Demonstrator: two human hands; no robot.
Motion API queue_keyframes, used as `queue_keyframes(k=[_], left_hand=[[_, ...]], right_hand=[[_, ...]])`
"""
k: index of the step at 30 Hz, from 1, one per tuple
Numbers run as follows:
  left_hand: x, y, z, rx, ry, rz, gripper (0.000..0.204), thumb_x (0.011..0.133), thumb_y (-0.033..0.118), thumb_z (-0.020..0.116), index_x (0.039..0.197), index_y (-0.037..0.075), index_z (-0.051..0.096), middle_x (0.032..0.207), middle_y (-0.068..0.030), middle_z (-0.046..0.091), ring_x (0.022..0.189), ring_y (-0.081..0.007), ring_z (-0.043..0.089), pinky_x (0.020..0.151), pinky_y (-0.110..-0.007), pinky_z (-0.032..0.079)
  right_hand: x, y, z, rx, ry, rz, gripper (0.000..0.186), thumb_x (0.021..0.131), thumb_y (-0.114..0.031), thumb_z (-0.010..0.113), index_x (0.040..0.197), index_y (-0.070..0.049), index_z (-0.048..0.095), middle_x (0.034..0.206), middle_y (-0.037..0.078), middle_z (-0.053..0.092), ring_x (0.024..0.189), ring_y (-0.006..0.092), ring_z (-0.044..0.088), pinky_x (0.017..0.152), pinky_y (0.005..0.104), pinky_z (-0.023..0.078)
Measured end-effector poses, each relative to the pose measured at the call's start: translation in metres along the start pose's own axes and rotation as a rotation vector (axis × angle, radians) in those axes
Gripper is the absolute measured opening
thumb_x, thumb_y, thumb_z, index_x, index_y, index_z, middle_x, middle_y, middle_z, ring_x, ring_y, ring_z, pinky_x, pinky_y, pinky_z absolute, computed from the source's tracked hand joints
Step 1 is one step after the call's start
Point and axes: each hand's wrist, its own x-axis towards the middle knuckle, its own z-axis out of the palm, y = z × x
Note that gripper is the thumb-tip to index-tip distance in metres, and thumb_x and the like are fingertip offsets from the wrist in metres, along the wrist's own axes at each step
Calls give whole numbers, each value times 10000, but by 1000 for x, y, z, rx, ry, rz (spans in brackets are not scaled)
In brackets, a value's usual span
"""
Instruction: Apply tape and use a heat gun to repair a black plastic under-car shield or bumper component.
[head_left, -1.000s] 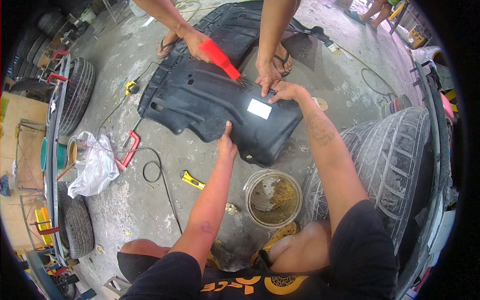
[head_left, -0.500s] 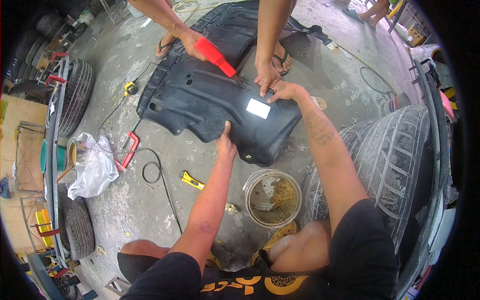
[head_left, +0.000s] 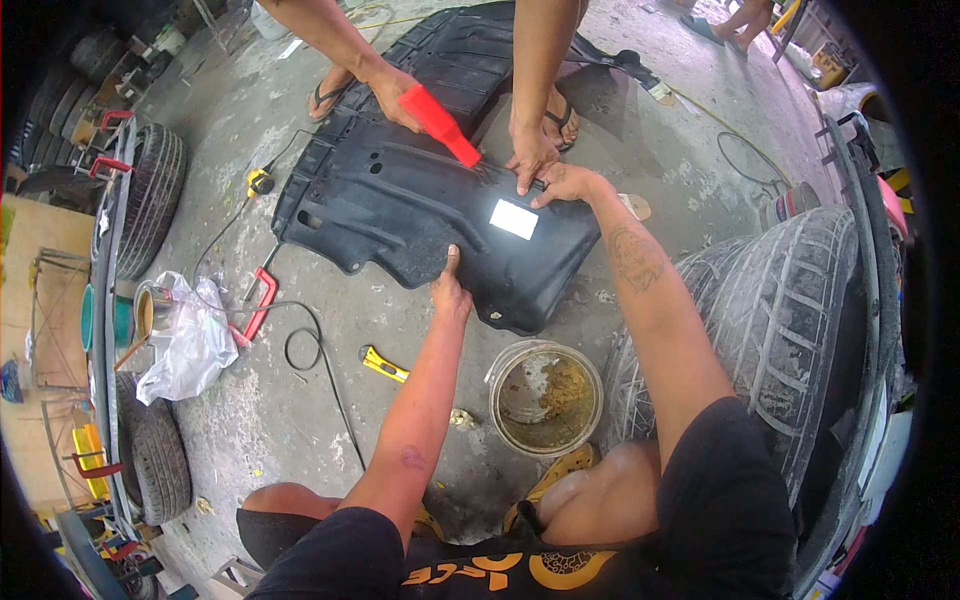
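Note:
A large black moulded plastic panel, like a car's underbody shield (head_left: 400, 200), stretches over the floor ahead. My left hand (head_left: 451, 290) grips its near edge, thumb on top. At the right edge my right hand (head_left: 570, 186) is closed on the panel, fingers beside a co-worker's hand (head_left: 535, 160) that presses there. The co-worker's other hand (head_left: 392, 95) holds a red-handled tool (head_left: 440, 125), its thin dark tip against the panel near a seam. A white label (head_left: 513, 219) lies on the panel. The undersides of my fingers' grip are hidden.
A bucket with brownish residue (head_left: 546, 398) stands before my knees. A yellow utility knife (head_left: 384, 364) and a black cord (head_left: 325, 350) lie left of it. Tires (head_left: 770, 310) stack at right. A white plastic bag (head_left: 190, 345) and red clamp (head_left: 262, 305) are at left.
The co-worker's red-handled tool has shifted slightly right and down along the panel. Both my hands keep their grip in nearly the same place.

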Motion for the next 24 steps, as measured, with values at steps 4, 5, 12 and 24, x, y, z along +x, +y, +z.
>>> queue_keyframes(k=[4, 5, 12, 24], left_hand=[[-10, -3, 18, 50, 26, -17, 502, 862, 109, 727, 1301, 14, 501, 1282, -124, 565, 1163, -292, 549, 1016, -461, 452], [-11, -2, 18, 54, 25, -18, 502, 862, 109, 727, 1301, 14, 501, 1282, -124, 565, 1163, -292, 549, 1016, -461, 452], [-9, 2, 13, 23, 33, -36, 499, 868, 106, 720, 1303, 7, 497, 1296, -128, 557, 1170, -292, 546, 1020, -456, 449], [-10, 3, 16, 22, 11, -51, 460, 874, 106, 714, 1279, 7, 519, 1285, -125, 564, 1145, -285, 564, 997, -452, 473]], right_hand=[[16, 44, 2, -4, -9, -21, 824, 694, -258, 790, 1423, -126, 429, 1356, 114, 531, 1307, 254, 437, 1071, 373, 338], [28, 59, 5, -15, -36, -37, 832, 693, -267, 789, 1428, -132, 424, 1380, 116, 514, 1324, 256, 422, 1079, 383, 333], [41, 67, 10, -33, 15, -58, 864, 672, -351, 793, 1431, -151, 432, 1419, 136, 490, 1332, 288, 427, 1089, 407, 335], [3, 13, -3, -45, -16, 222, 820, 674, -393, 793, 1403, -186, 481, 1371, 134, 532, 1294, 304, 459, 1068, 407, 358]])
